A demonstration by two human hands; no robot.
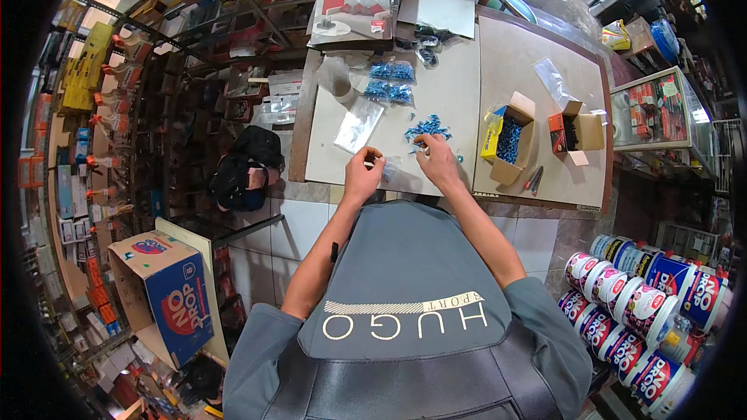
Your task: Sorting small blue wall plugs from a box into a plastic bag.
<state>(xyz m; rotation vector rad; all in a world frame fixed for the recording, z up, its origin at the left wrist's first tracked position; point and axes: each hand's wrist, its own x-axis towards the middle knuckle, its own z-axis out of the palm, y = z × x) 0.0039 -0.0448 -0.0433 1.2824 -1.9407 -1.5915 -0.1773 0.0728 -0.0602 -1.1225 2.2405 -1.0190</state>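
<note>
My left hand (pixel 363 176) pinches a small clear plastic bag (pixel 398 174) near the table's front edge. A little blue shows inside the bag. With its fingertips at the near side of a loose pile of blue screws (pixel 429 125), my right hand (pixel 439 164) hides some of them; whether it grips any cannot be told. Behind the pile lie several clear packets of blue screws (pixel 390 80). A stack of flat clear bags (pixel 358 126) rests left of the pile. To the right, an open yellow carton (pixel 493 134) holds more blue screws.
An open red carton (pixel 561 133) of dark screws stands at the right, with a cutter knife (pixel 533 181) nearby. A roll of clear plastic (pixel 337 80) and a Vinilex box (pixel 351 6) occupy the table's back left. Paint pails (pixel 630 297) are stacked at lower right.
</note>
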